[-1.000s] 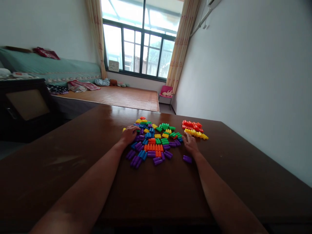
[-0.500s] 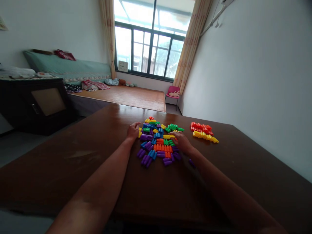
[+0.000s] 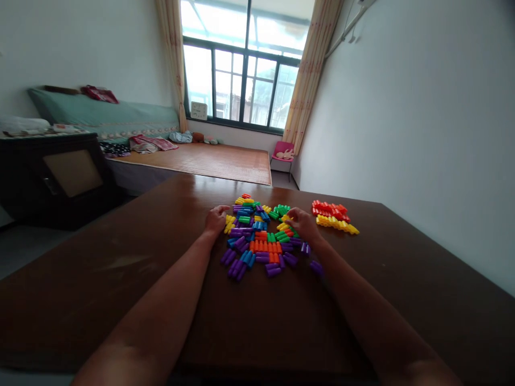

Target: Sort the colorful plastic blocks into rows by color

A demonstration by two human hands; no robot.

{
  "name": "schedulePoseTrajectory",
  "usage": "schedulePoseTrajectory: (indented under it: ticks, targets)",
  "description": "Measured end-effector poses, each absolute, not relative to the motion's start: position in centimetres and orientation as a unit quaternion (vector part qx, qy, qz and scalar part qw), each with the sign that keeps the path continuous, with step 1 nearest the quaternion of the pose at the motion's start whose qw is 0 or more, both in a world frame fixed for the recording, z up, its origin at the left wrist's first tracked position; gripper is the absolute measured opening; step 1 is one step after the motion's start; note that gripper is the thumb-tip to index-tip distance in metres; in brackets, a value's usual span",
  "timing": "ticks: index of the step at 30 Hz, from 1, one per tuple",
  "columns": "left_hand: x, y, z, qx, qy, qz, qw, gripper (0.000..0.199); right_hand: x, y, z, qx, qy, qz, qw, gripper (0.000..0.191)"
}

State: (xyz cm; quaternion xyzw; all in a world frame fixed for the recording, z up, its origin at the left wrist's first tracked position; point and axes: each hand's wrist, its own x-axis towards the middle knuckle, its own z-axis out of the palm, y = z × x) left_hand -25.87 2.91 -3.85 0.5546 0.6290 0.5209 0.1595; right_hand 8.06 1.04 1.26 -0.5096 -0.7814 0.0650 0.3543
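Note:
A pile of colourful plastic toy blocks (image 3: 265, 247), shaped like short tubes joined side by side, lies on the brown table (image 3: 257, 316). At the pile's left edge rests my left hand (image 3: 216, 219), fingers loosely stretched and apart, holding nothing, close to some yellow blocks (image 3: 229, 224). On the right side, my right hand (image 3: 303, 224) has its thumb and fingers closed on a yellow block (image 3: 284, 225), which is partly hidden by the fingertips. Green blocks (image 3: 280, 211) lie just beyond it, and purple blocks (image 3: 316, 267) are under and beside my right wrist.
Farther right, a joined red row (image 3: 330, 210) and a yellow row (image 3: 337, 224) of blocks lie side by side. Past the table stand a bed (image 3: 225, 162), a dark cabinet (image 3: 48, 171) and a pink chair (image 3: 284, 153). A white wall runs along the right.
My right hand has moved slightly up and away from the middle of the pile, and the yellow block by its fingers has turned and shifted right. My left hand stays by the pile.

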Motion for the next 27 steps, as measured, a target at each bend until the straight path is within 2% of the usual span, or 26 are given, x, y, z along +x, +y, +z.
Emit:
schedulePoseTrajectory:
  ticks: [3,8,12,19,24,27]
  targets:
    - [-26.1,3.3,-4.1,0.571,0.633,0.501,0.152,0.034,15.0,1.7,0.0,-0.627,-0.653,0.066,0.42,0.023]
    - [-26.2,3.6,-4.1,0.602,0.635,0.466,0.133,0.037,22.8,2.2,-2.9,-0.741,-0.551,0.039,0.382,0.019]
    - [-26.1,3.1,-3.5,0.613,0.635,0.452,0.129,0.038,23.1,2.5,-3.3,-0.734,-0.557,0.019,0.388,0.025]
    - [-25.8,2.5,-3.0,0.615,0.636,0.446,0.134,0.038,23.0,2.3,-3.6,-0.683,-0.595,0.141,0.4,0.025]
    - [-25.5,2.2,-2.6,0.626,0.645,0.42,0.125,0.037,21.6,2.0,-2.4,-0.693,-0.601,0.038,0.397,0.028]
    - [-25.4,2.1,-2.4,0.636,0.641,0.414,0.117,0.036,18.5,1.7,-1.0,-0.643,-0.647,0.008,0.41,0.03]
